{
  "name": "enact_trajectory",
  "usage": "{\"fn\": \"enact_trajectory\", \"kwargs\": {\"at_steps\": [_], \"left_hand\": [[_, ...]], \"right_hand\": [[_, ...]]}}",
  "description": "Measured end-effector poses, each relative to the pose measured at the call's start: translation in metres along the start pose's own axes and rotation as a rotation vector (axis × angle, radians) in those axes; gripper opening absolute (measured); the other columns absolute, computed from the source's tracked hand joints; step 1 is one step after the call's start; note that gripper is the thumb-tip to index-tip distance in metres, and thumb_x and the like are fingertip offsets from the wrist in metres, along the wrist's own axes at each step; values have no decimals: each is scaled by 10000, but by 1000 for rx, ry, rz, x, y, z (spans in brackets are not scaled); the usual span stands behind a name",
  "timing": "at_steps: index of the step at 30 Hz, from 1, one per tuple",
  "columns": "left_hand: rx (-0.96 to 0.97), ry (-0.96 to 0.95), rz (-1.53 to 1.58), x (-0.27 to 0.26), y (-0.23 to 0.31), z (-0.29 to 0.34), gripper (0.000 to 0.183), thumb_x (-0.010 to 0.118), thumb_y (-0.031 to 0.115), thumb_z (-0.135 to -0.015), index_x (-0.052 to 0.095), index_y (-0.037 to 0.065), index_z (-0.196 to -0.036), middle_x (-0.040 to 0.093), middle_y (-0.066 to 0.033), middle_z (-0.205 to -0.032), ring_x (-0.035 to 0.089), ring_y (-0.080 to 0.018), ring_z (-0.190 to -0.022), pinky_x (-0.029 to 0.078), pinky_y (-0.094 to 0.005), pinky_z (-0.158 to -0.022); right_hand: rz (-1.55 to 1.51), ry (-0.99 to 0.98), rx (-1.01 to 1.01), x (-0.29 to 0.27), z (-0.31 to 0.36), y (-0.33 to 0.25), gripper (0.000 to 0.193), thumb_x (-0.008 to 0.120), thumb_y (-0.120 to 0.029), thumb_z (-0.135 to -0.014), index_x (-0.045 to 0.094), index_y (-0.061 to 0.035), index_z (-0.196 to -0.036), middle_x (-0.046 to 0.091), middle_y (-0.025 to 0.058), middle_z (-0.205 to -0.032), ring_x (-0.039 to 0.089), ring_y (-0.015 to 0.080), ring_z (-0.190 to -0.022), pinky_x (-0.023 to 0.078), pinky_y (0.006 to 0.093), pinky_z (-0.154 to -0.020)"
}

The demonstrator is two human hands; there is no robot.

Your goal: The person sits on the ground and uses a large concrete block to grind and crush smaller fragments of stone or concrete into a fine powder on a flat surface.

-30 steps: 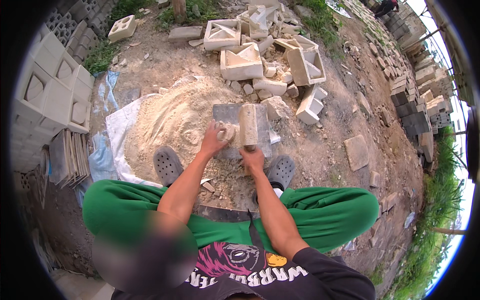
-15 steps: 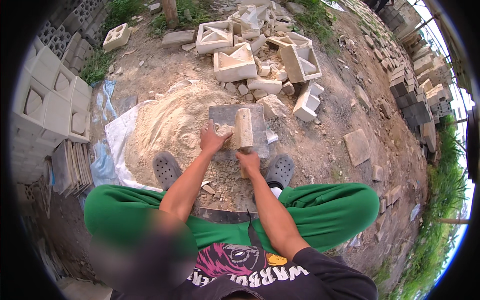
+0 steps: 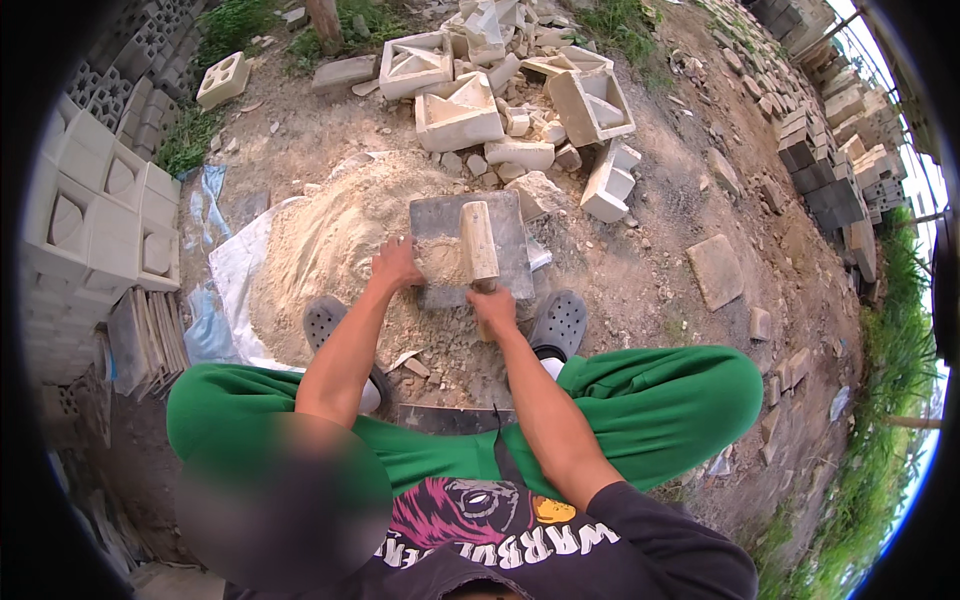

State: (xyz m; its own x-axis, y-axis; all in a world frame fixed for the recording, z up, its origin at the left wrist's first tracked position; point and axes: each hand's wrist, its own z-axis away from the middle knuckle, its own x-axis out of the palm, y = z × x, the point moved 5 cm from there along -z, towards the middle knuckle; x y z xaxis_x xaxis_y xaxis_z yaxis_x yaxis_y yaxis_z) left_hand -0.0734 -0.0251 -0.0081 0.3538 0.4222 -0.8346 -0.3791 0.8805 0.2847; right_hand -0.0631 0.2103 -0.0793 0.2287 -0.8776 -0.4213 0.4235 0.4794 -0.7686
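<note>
Dirt yard [image 3: 650, 270]: we grip a mallet [image 3: 479, 240] above a dark board [image 3: 513, 270]

Around us, bare earth runs out to grass [image 3: 885, 350] on the far right, with a stack of pale blocks [image 3: 95, 190] on the left and a stack of grey blocks [image 3: 820, 170] on the right. Thin panels [image 3: 150, 340] lean together below the pale stack.

The dark board lies on the ground ahead of us, crushed pale material [image 3: 440, 262] spread over its left half. Our right hand [image 3: 493, 305] is closed around the handle of the mallet, whose dusty, rounded head lies lengthwise over the middle of the board; we cannot tell whether it touches the surface.

Our left hand [image 3: 398, 265] is at the board's left edge, back upward and fingers bent. We cannot tell whether it pinches anything.

Just beyond it, a mound of pale powder [image 3: 330, 220] covers much of a white sheet [image 3: 235, 270]. Past the board we see a heap of broken pieces, with a hollow block [image 3: 460, 112] among them. Our grey clogs [image 3: 560, 325] stand apart, one on each side of our forearms, and our green trousers [image 3: 640, 410] spread wide at the knees.
</note>
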Motion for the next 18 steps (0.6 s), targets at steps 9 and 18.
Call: {"fn": "enact_trajectory", "kwargs": {"at_steps": [9,18], "left_hand": [[-17,179,99,10,-22,-16,423,717,287,-792,659,135,-1182,625,-220,-1132,601,-405,-1094,504,-473,-938],[148,311,166,0,10,-6,386,657,336,-898,591,133,-1220,601,-209,-1178,598,-385,-1071,496,-495,-894]], "right_hand": [[-12,-64,83,-2,11,-17,364,791,-253,-698,741,11,-944,734,120,-818,703,204,-606,576,342,-564],[-22,-84,86,0,11,-17,359,788,-250,-701,742,13,-942,736,119,-827,709,206,-624,583,339,-570]]}}
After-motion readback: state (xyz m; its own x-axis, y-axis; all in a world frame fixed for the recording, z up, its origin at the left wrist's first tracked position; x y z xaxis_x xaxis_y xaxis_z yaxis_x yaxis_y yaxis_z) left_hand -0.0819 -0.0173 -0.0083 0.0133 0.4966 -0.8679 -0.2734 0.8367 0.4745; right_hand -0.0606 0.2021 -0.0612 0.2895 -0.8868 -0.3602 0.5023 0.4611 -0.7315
